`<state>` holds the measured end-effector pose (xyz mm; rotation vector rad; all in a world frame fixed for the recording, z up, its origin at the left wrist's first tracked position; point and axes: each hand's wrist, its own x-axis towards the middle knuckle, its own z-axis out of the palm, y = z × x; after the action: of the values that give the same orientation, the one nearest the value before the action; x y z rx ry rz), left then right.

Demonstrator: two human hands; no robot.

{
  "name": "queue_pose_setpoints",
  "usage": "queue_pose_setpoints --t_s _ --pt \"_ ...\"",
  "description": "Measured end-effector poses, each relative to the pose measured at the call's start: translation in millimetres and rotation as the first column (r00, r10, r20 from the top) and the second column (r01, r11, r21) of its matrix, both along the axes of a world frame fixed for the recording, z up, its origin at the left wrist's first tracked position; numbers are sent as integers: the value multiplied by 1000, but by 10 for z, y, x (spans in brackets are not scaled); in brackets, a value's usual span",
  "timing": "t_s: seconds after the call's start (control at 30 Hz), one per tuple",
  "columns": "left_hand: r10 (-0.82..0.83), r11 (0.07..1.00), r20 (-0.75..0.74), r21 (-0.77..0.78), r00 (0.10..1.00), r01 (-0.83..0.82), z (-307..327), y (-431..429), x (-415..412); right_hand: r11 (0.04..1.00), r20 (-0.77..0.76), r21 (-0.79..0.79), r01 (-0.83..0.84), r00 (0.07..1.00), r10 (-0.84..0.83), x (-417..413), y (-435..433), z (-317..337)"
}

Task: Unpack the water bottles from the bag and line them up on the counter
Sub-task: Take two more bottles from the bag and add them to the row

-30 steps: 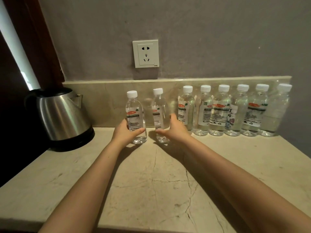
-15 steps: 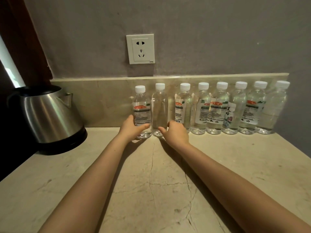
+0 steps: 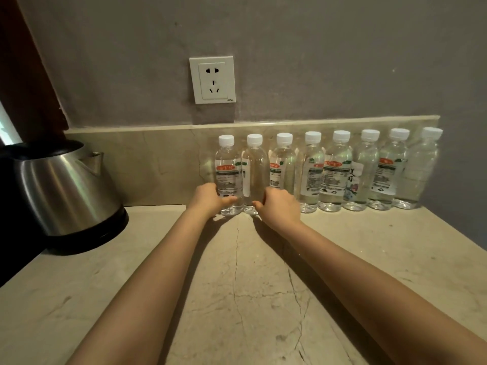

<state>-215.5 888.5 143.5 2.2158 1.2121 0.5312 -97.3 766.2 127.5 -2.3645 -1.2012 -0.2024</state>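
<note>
Several clear water bottles with white caps stand upright in a row against the backsplash on the marble counter point(image 3: 237, 299). My left hand point(image 3: 208, 198) grips the lower part of the leftmost bottle point(image 3: 228, 169). My right hand point(image 3: 278, 206) holds the base of the second bottle point(image 3: 254, 167), which touches the leftmost one. The other bottles point(image 3: 340, 169) continue to the right up to the side wall. No bag is in view.
A steel electric kettle point(image 3: 66, 191) on a black base stands at the left of the counter. A white wall socket point(image 3: 213, 83) sits above the bottles. The counter's front edge lies below the frame.
Both hands pushed the two left bottles back and rightward until they joined the row at the backsplash. The gap between those two bottles closed.
</note>
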Motion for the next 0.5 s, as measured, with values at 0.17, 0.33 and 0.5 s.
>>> queue_pose_setpoints --t_s 0.17,0.33,0.5 --pt "77 994 -185 95 980 -61 -69 -154 -45 1000 -125 -27 -16 992 12 -39 -40 86" --pt "85 995 -107 52 991 -80 -30 -307 -177 1000 -231 13 -23 973 25 -109 -117 140" --pt "142 975 153 149 978 -164 193 -568 -323 989 -308 140 -45 947 86 -214 -294 265"
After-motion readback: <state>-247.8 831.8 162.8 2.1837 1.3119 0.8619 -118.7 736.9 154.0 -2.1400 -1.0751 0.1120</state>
